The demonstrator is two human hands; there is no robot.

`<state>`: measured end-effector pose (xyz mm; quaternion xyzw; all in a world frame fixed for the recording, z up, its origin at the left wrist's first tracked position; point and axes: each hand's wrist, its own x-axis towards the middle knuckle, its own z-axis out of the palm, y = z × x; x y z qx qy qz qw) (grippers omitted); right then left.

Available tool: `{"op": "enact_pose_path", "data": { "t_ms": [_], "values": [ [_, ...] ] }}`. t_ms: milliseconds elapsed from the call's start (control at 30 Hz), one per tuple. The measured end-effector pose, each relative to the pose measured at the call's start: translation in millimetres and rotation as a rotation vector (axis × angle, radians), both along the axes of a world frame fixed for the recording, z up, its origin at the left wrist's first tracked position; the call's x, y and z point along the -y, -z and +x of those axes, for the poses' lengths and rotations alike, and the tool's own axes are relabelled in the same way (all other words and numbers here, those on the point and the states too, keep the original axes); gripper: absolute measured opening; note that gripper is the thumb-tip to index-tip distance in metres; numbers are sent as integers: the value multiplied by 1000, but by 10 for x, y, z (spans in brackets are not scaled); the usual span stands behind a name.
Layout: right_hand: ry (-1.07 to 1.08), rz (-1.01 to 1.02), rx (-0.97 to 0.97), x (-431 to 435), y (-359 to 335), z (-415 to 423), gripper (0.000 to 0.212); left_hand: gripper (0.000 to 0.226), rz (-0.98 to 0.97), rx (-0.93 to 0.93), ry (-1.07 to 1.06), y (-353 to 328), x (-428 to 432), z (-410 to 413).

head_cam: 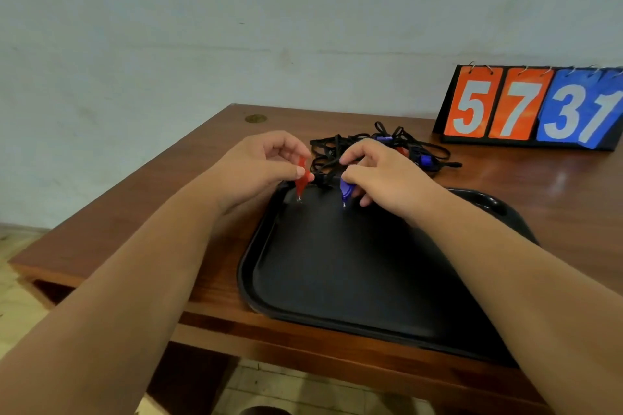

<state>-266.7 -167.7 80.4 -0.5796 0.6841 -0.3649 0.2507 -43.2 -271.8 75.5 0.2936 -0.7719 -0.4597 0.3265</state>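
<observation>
**Items at the far edge of the tray, centre of frame**

1. Your left hand (266,162), centre of frame, left of the cords. Thumb and curled fingers are pinched together on the upper end of the red plastic clip.
2. Red plastic clip (301,182), narrow and tapered, hanging point down with a small metal tip. It is just above the far left corner of the tray.
3. Your right hand (381,175), centre of frame, right of the red clip. Thumb and forefinger are closed on a black cord strand (325,165), and the other fingers are curled below.
4. Blue plastic clip (345,190), same shape as the red one, metal tip down. It hangs under your right fingers over the tray's far edge. How it is held there cannot be told.
5. Tangle of black cords (418,150), with more blue and red pieces in it. It lies on the table just beyond the tray, behind your right hand, and the strand runs into it.
6. Black rectangular plastic tray (249,266), round-cornered, lower centre, under both forearms.
7. Brown wooden table (168,185), bearing all of the above.
8. Flip scoreboard (526,108), upper right, black stand. It has orange cards 5 and 7 and blue cards 3 and 1.
9. Small brass disc (255,118), set in the table's far left corner.
</observation>
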Motion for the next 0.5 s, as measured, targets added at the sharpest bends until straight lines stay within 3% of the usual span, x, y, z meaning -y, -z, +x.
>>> {"op": "enact_pose_path", "data": {
  "t_ms": [100, 233, 500],
  "values": [
    [-50, -19, -127, -22, -22, 40, 32, 23, 42, -96, 45, -21, -25, -31],
    [-32, -21, -164, 4, -49, 143, 34, 23, 120, -192, 50, -48, -43, -58],
    [-142, 36, -265, 0, 14, 119, 48, 28, -21, 5, -109, -43, -24, -83]
  ]
}}
